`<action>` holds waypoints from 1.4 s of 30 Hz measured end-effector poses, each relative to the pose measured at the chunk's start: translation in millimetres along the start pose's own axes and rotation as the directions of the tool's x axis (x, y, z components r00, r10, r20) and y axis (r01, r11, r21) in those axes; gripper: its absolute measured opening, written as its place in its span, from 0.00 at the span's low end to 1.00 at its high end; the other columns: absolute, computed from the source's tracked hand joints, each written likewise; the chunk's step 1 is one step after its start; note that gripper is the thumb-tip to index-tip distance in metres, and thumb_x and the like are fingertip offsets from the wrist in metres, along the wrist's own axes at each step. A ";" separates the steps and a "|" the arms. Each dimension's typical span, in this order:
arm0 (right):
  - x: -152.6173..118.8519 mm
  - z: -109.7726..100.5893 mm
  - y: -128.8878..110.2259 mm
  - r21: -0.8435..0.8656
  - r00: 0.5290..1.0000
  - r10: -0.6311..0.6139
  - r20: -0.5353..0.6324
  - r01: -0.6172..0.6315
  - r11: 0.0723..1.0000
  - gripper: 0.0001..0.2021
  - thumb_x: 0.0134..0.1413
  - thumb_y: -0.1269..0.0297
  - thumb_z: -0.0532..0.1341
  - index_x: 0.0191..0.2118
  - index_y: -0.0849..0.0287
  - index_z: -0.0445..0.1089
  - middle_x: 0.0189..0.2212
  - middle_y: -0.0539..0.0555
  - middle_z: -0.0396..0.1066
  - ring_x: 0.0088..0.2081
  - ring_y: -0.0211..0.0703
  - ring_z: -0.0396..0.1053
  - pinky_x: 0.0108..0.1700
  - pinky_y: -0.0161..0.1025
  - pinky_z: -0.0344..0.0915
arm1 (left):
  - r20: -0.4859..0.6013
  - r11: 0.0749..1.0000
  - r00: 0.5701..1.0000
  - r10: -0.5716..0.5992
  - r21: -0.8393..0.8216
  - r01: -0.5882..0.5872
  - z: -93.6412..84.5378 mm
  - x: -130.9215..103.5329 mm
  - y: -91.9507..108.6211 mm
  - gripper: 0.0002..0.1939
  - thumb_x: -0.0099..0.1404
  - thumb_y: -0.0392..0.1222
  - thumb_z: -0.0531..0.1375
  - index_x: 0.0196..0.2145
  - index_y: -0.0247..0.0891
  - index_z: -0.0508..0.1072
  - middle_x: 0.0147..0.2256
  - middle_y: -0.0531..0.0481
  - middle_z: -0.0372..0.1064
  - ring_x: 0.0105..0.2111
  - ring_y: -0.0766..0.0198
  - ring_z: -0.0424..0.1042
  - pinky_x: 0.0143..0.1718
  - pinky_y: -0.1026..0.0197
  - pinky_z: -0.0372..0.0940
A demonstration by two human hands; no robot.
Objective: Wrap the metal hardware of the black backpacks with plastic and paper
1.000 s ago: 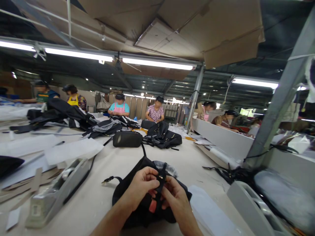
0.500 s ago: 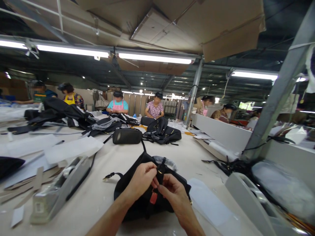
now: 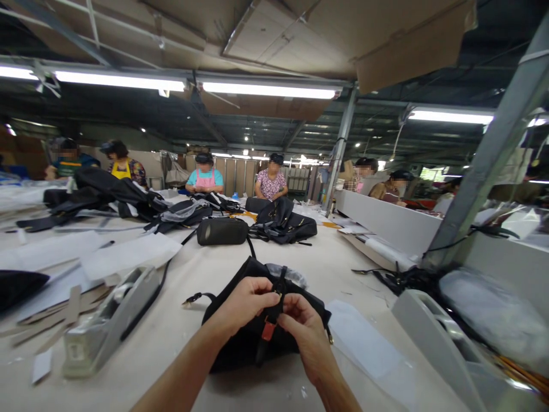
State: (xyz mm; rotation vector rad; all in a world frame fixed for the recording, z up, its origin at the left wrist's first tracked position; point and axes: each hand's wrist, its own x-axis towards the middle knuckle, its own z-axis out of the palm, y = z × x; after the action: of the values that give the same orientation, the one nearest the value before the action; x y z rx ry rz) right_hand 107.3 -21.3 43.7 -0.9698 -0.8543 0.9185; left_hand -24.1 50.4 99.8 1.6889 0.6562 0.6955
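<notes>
A black bag [image 3: 240,343] lies on the pale table [image 3: 180,320] right in front of me. Both my hands pinch a black strap [image 3: 277,300] with a small metal buckle that rises from the bag. My left hand [image 3: 244,306] grips the strap from the left. My right hand [image 3: 302,335] holds it from the right, just above an orange tag [image 3: 268,331]. A thin strap end with a metal clasp [image 3: 191,298] trails off the bag to the left.
A grey tape dispenser [image 3: 109,320] sits at my left, another [image 3: 437,343] at my right. White sheets [image 3: 128,254] and more black bags [image 3: 223,230] lie farther along the table. Several people work at the far end. A metal post [image 3: 480,171] rises at the right.
The view has tilted slightly, and the bag and both hands sit a little lower and closer. My fingers have shifted on the strap while keeping hold of it.
</notes>
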 end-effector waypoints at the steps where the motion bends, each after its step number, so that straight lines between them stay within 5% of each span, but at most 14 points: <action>1: 0.1 0.5 1.0 0.007 1.000 -0.007 -0.012 0.007 1.000 0.12 0.37 0.66 0.71 0.30 0.57 0.71 0.25 0.46 0.69 0.29 0.37 0.64 0.33 0.33 0.62 | -0.001 1.000 1.000 0.005 0.027 -0.005 -0.4 0.5 -0.3 0.11 0.54 0.45 0.60 0.22 0.36 0.66 0.18 0.59 0.58 0.17 0.74 0.55 0.19 0.68 0.49; 12: -2.6 5.2 6.7 0.103 0.998 -0.043 -0.038 0.047 0.994 0.14 0.39 0.64 0.73 0.30 0.58 0.68 0.24 0.45 0.67 0.26 0.34 0.64 0.29 0.32 0.62 | -0.044 0.996 0.998 -0.046 0.072 0.049 5.6 0.2 -4.8 0.04 0.50 0.38 0.59 0.23 0.37 0.65 0.15 0.58 0.61 0.15 0.71 0.61 0.17 0.70 0.51; 17: -10.5 5.2 4.2 0.340 0.995 0.096 0.034 -0.102 0.935 0.12 0.40 0.68 0.71 0.31 0.55 0.68 0.27 0.45 0.70 0.28 0.37 0.69 0.31 0.34 0.65 | 0.038 0.996 0.996 -0.082 -0.036 0.083 11.3 3.5 -6.4 0.07 0.48 0.39 0.60 0.26 0.38 0.64 0.17 0.60 0.59 0.13 0.73 0.55 0.15 0.69 0.50; 22: -10.5 7.1 14.9 0.491 0.994 0.112 0.010 -0.103 0.865 0.14 0.36 0.67 0.73 0.28 0.54 0.67 0.28 0.44 0.71 0.30 0.37 0.70 0.34 0.34 0.67 | -0.102 0.998 0.995 -0.024 -0.052 0.019 23.9 7.9 -19.3 0.07 0.50 0.34 0.58 0.25 0.39 0.61 0.20 0.61 0.54 0.16 0.74 0.52 0.18 0.68 0.47; 25: -9.7 9.6 23.2 0.495 0.998 0.066 0.004 -0.059 0.867 0.12 0.39 0.65 0.72 0.28 0.54 0.67 0.27 0.44 0.70 0.29 0.36 0.68 0.33 0.34 0.66 | -0.252 0.983 0.961 0.115 0.170 -0.073 31.9 3.2 -24.0 0.08 0.53 0.32 0.57 0.23 0.39 0.59 0.22 0.58 0.56 0.22 0.70 0.57 0.24 0.66 0.50; 28: -11.4 11.7 27.9 0.482 0.999 0.050 -0.012 -0.038 0.875 0.12 0.40 0.66 0.72 0.27 0.54 0.68 0.24 0.43 0.66 0.26 0.35 0.64 0.29 0.32 0.63 | -0.320 0.872 0.915 0.247 0.485 -0.066 35.7 -3.3 -25.0 0.09 0.56 0.31 0.54 0.23 0.40 0.58 0.22 0.56 0.58 0.24 0.67 0.59 0.27 0.63 0.48; 34: -16.5 11.8 31.6 0.391 0.994 0.053 -0.097 -0.011 0.920 0.14 0.40 0.60 0.73 0.34 0.53 0.73 0.26 0.45 0.66 0.27 0.37 0.64 0.30 0.34 0.65 | -0.282 0.792 0.913 0.296 0.606 -0.069 31.2 -10.7 -26.8 0.09 0.57 0.31 0.54 0.24 0.40 0.58 0.24 0.54 0.62 0.24 0.65 0.61 0.27 0.62 0.48; 37: -17.3 10.7 30.9 0.338 0.996 0.028 -0.089 0.004 0.941 0.16 0.40 0.59 0.73 0.38 0.53 0.72 0.28 0.46 0.68 0.28 0.37 0.66 0.31 0.35 0.65 | -0.295 0.868 0.915 0.274 0.485 -0.104 30.9 -11.3 -30.6 0.08 0.59 0.33 0.54 0.24 0.40 0.58 0.23 0.55 0.62 0.23 0.66 0.63 0.26 0.64 0.51; 42: -18.5 7.0 32.0 0.129 0.993 -0.105 -0.060 0.112 0.985 0.14 0.45 0.57 0.71 0.35 0.55 0.70 0.27 0.47 0.68 0.27 0.38 0.66 0.30 0.36 0.66 | -0.208 0.994 0.977 0.044 -0.091 -0.064 32.5 -9.0 -37.4 0.09 0.57 0.42 0.57 0.26 0.41 0.58 0.18 0.60 0.58 0.13 0.69 0.59 0.14 0.67 0.52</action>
State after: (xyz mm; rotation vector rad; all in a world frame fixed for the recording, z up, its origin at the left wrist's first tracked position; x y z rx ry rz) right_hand 86.4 -27.2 13.0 -0.8220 -0.7842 0.8416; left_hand -8.5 30.5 56.2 1.5625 0.7108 0.9356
